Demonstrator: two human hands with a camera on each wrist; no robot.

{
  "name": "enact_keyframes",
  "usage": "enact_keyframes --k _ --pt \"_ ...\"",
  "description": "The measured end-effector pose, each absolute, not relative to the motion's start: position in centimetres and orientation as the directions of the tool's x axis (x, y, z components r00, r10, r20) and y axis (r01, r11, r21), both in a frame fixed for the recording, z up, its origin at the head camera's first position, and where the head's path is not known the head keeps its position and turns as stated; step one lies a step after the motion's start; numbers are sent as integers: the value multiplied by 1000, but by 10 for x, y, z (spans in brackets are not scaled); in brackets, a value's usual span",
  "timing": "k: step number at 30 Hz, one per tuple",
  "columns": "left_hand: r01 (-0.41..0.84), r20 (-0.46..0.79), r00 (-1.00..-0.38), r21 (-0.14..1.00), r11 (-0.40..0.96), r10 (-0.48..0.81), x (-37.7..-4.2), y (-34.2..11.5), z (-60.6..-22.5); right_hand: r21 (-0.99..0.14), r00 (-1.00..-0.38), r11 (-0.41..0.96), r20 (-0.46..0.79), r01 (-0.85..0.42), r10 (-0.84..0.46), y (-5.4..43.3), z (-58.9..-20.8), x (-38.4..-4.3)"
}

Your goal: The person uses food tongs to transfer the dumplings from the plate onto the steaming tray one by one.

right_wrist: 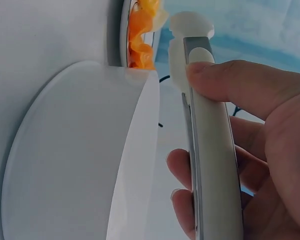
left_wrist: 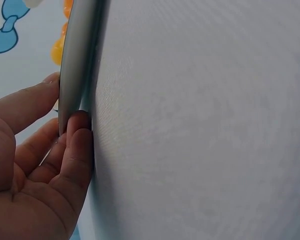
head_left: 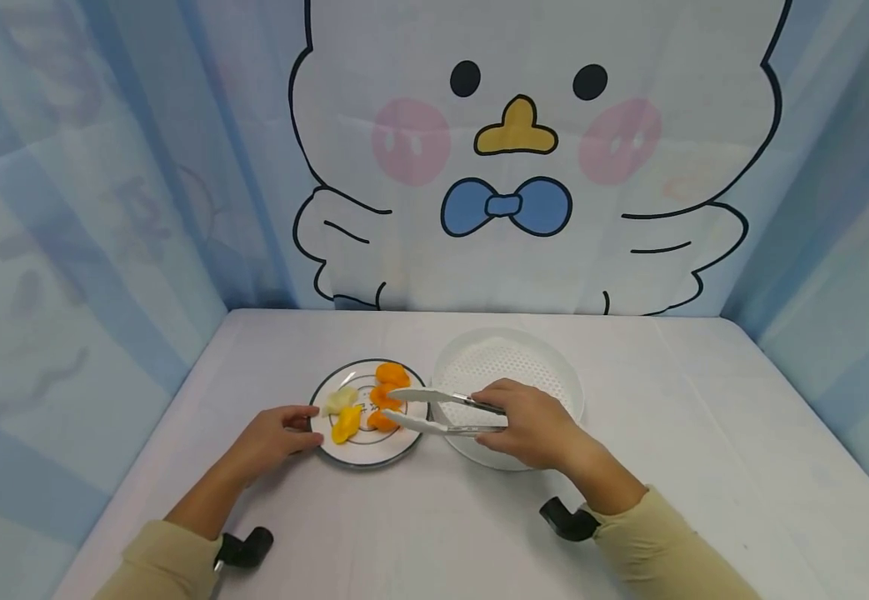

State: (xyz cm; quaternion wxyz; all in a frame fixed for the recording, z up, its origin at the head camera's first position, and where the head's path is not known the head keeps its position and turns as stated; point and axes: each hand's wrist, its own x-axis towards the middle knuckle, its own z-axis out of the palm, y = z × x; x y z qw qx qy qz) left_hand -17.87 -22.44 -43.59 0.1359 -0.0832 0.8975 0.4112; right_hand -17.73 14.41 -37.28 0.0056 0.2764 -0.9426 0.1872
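In the head view my left hand (head_left: 278,439) grips the left rim of a white plate (head_left: 364,455) with a dark edge line. In the left wrist view the thumb lies on the plate's upper side and some fingers reach beneath its edge. My right hand (head_left: 535,423) holds tongs (head_left: 455,429) with white tips and metal arms. The tongs' arms stand apart, tips over the plate near several soft-looking orange pieces (head_left: 392,374). A yellow piece (head_left: 347,425) and a pale yellow-green piece (head_left: 340,400) lie on the plate's left half. The kind of these pieces is unclear.
Right of the plate, close by it, stands a round white container (head_left: 507,340) with a perforated bottom, partly under my right hand and the tongs. Both stand on a white-covered table (head_left: 704,467). A curtain (head_left: 509,267) with a cartoon figure hangs behind.
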Motion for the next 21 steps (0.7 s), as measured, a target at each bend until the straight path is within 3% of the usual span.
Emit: enact_keyframes --k 21 --pt "-265 -321 -946 702 661 -39 -179 -223 -433 -253 -868 838 21 -484 -495 111 -376 -179"
